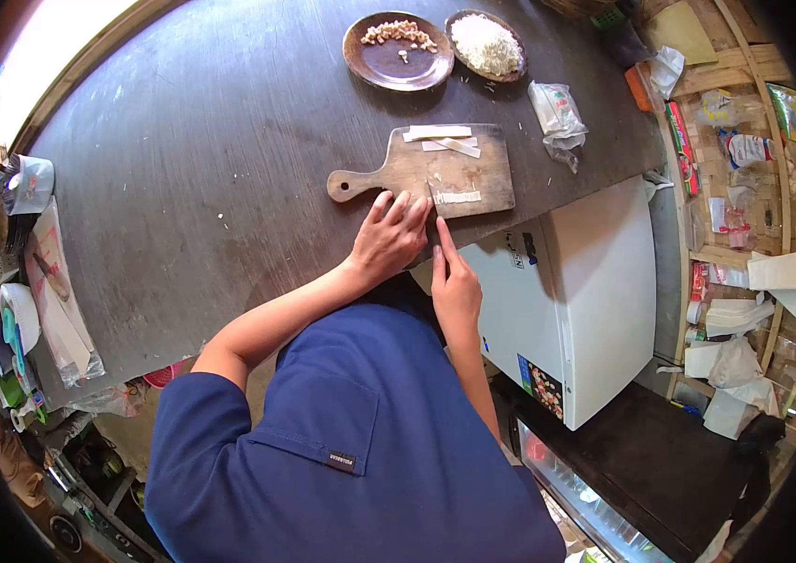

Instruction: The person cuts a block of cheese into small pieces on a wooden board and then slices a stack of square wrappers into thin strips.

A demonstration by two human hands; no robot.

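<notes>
A wooden cutting board (492,169) with a holed handle lies near the table's front edge. Pale flat strips (440,133) are stacked at its far side. Close to its near edge sits a short row of small cut pieces (460,197). My left hand (393,230) rests on the board's near-left corner, fingers bent and pressed down; whatever is under them is hidden. My right hand (455,286) is closed around a knife, index finger stretched along it. The thin knife blade (432,193) stands between my left fingertips and the cut pieces; the handle is mostly covered.
Beyond the board are a brown plate (398,73) with small tan pieces and a dish of white shreds (487,45). A plastic packet (557,114) lies right of it. A white chest freezer (595,281) stands below the table's right edge; utensils (15,202) line the left.
</notes>
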